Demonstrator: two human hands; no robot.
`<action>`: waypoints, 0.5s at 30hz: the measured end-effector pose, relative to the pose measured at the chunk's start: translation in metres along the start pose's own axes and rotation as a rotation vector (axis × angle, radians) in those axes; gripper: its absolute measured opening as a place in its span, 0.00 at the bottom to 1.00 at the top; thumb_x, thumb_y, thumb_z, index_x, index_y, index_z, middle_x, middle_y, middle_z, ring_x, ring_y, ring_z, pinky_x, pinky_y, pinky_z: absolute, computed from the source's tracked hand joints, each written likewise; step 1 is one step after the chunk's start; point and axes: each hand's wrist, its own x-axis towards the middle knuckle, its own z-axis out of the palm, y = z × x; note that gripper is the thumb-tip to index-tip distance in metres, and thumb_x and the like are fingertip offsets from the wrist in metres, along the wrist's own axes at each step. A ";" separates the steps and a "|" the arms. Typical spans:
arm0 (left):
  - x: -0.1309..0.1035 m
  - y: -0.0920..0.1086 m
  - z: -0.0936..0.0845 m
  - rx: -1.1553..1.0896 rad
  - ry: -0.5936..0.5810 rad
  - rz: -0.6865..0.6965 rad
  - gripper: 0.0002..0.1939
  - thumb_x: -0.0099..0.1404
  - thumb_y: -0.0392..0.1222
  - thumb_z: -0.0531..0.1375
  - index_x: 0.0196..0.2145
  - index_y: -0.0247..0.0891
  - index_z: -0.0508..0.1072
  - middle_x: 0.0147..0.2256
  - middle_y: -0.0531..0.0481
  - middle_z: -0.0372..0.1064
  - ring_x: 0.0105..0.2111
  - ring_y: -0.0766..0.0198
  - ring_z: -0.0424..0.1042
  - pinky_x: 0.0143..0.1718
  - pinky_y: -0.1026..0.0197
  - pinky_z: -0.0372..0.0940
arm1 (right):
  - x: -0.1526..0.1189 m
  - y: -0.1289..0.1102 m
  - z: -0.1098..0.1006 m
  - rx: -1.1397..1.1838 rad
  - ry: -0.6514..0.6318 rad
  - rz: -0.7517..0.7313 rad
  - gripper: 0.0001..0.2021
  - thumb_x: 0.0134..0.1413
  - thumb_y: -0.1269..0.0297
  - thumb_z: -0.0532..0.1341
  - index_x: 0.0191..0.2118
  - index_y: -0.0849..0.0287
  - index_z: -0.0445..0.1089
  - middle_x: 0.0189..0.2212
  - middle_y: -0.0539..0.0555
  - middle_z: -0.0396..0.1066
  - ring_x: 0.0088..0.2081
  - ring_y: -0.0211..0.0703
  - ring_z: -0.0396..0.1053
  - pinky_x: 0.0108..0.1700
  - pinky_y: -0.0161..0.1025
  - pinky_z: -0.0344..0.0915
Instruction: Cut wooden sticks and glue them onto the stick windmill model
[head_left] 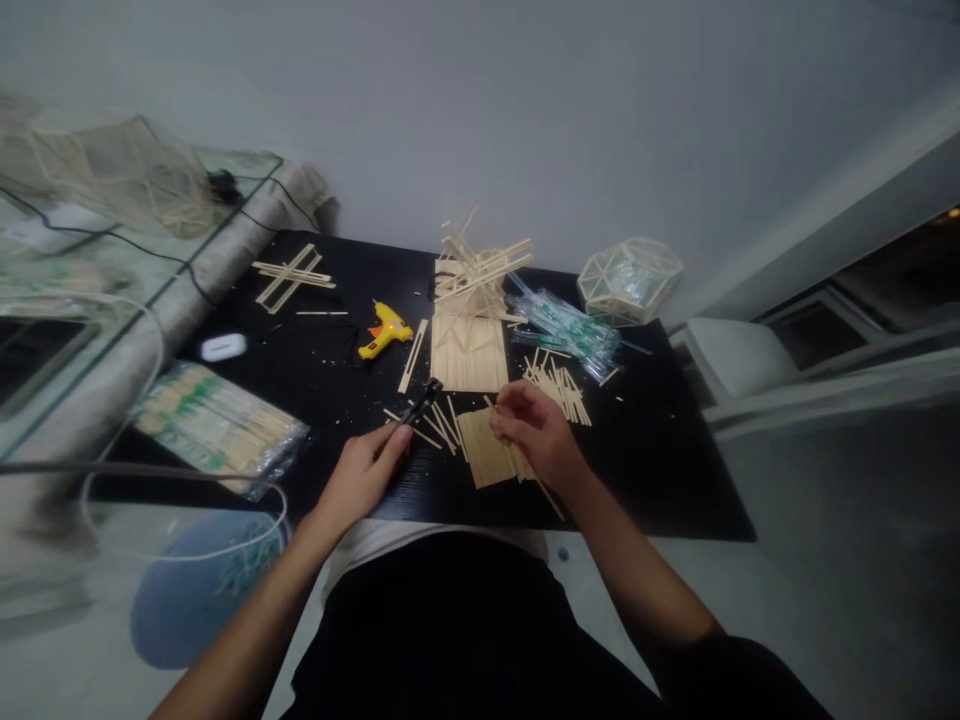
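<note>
My left hand (367,472) is closed around a dark hand tool that looks like pliers or cutters (424,398), its head pointing up and away from me. In my right hand (541,436), fingers pinched, is a thin wooden stick (551,499) that slants down past the wrist. Below and between the hands lies a flat layer of wooden sticks (480,455), partly covered by my right hand. A few loose sticks (444,428) lie beside the tool. Behind them rests a larger stick panel (469,365) with a pile of bonded-looking sticks (484,272) on top.
A yellow glue gun (385,330) lies left of the panel. Short cut sticks (559,388), clear-green wrappers (574,330) and a many-sided stick frame (630,282) are rightward. Leftward are crossed sticks (294,278), a white case (223,347), packaged chopsticks (217,425) and a blue bin (187,600).
</note>
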 end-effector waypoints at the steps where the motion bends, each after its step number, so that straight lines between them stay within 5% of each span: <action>1: -0.002 0.007 -0.001 0.066 0.009 0.024 0.29 0.74 0.65 0.50 0.30 0.39 0.71 0.24 0.52 0.68 0.25 0.62 0.66 0.30 0.62 0.58 | -0.002 0.001 0.001 -0.014 0.016 0.009 0.15 0.48 0.58 0.76 0.38 0.53 0.71 0.27 0.44 0.65 0.27 0.34 0.65 0.29 0.34 0.66; 7: -0.003 0.044 0.001 0.205 0.031 0.050 0.25 0.73 0.64 0.51 0.38 0.40 0.74 0.33 0.48 0.76 0.33 0.53 0.75 0.37 0.58 0.62 | -0.006 0.008 0.006 -0.091 0.027 0.039 0.15 0.51 0.53 0.75 0.40 0.54 0.74 0.26 0.46 0.70 0.25 0.36 0.67 0.28 0.35 0.67; 15: -0.002 0.050 0.018 0.283 -0.042 0.071 0.25 0.73 0.65 0.51 0.45 0.41 0.74 0.40 0.42 0.78 0.40 0.47 0.77 0.43 0.53 0.66 | -0.007 0.015 0.008 -0.014 0.054 0.064 0.17 0.49 0.50 0.76 0.37 0.56 0.78 0.30 0.51 0.79 0.27 0.39 0.75 0.31 0.39 0.75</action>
